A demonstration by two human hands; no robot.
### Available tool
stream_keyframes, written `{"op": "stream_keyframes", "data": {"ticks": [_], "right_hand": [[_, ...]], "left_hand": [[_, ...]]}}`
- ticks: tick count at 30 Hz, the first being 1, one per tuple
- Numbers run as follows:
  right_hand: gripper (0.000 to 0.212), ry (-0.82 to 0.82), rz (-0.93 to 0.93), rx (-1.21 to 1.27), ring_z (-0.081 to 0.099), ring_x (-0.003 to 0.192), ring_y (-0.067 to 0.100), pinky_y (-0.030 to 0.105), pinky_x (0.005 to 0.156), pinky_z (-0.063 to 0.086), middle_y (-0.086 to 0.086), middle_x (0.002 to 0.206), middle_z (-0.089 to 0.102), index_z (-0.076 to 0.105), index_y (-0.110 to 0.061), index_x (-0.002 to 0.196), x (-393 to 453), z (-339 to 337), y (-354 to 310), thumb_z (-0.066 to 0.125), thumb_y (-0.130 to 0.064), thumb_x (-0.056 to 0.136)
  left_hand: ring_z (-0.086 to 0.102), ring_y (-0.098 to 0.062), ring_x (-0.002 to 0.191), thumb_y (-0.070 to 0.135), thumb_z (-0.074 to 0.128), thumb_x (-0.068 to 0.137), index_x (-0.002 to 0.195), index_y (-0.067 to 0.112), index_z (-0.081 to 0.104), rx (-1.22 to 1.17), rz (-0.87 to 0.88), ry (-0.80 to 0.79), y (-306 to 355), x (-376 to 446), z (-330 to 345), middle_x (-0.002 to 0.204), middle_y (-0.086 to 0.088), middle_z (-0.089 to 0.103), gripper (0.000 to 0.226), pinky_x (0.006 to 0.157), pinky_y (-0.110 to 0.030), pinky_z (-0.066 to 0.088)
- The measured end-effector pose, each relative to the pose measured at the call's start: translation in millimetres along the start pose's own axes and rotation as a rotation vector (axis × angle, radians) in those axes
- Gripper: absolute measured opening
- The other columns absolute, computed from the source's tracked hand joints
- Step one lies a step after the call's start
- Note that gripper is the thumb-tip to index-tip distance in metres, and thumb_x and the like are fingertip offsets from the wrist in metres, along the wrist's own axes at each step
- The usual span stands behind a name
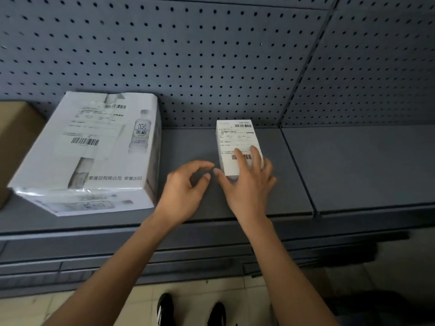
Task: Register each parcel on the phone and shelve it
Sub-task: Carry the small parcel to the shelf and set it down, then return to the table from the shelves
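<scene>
Black shoes (191,310) showing at bottom centre. Left hand (186,188) is hovering loosely curled, gripping nothing. Right hand (248,182) is lying flat on the small white parcel (235,140), likely seating it on the grey shelf (353,165) mid-frame. Label facing up, barcodes visible. Large wrapped parcel (94,151) at left is showing "60".

The large white shrink-wrapped case (89,151) carried a printed bottle picture marked "GO" above "英酪", and along its near top edge ran "食品有限公司 荣誉出品". Its shipping label showed two barcodes, the fine print blurred. The small white parcel (235,142), right of the case, bore a label with two barcodes and illegible small print.
</scene>
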State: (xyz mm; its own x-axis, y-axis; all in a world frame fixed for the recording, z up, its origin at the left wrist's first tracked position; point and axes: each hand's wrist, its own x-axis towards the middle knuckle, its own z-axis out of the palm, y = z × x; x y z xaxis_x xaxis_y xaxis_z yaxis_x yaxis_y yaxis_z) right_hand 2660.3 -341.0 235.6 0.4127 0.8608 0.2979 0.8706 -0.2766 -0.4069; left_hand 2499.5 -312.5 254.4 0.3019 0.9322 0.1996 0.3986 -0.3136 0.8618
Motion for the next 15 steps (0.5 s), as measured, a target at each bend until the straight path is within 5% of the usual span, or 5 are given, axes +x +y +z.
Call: {"op": "stream_keyframes", "data": {"ticks": [7, 15], "right_hand": [[0.073, -0.118, -0.063, 0.04, 0.003, 0.153, 0.037, 0.069, 0.115, 0.014, 0.006, 0.168, 0.013, 0.035, -0.029, 0.154, -5.7, -10.0, 1.3, 0.05, -0.067, 0.095], [0.059, -0.067, -0.172, 0.163, 0.012, 0.154, 0.032, 0.065, 0.118, 0.013, 0.007, 0.167, 0.021, 0.042, -0.027, 0.151, -38.6, -30.4, -15.9, 0.058, -0.048, 0.098]], "left_hand": [[0.06, 0.002, 0.104, 0.023, 0.065, 0.097, 0.119, 0.036, 0.069, 0.077, -0.031, 0.003, 8.5, -29.3, -12.2, 0.121, 0.021, 0.067, 0.027, 0.086, -0.011, 0.044], [0.059, -0.001, 0.11, 0.022, 0.064, 0.098, 0.121, 0.035, 0.068, 0.066, -0.011, 0.014, 16.5, -66.2, -31.0, 0.121, 0.028, 0.064, 0.027, 0.089, -0.012, 0.044]]}}
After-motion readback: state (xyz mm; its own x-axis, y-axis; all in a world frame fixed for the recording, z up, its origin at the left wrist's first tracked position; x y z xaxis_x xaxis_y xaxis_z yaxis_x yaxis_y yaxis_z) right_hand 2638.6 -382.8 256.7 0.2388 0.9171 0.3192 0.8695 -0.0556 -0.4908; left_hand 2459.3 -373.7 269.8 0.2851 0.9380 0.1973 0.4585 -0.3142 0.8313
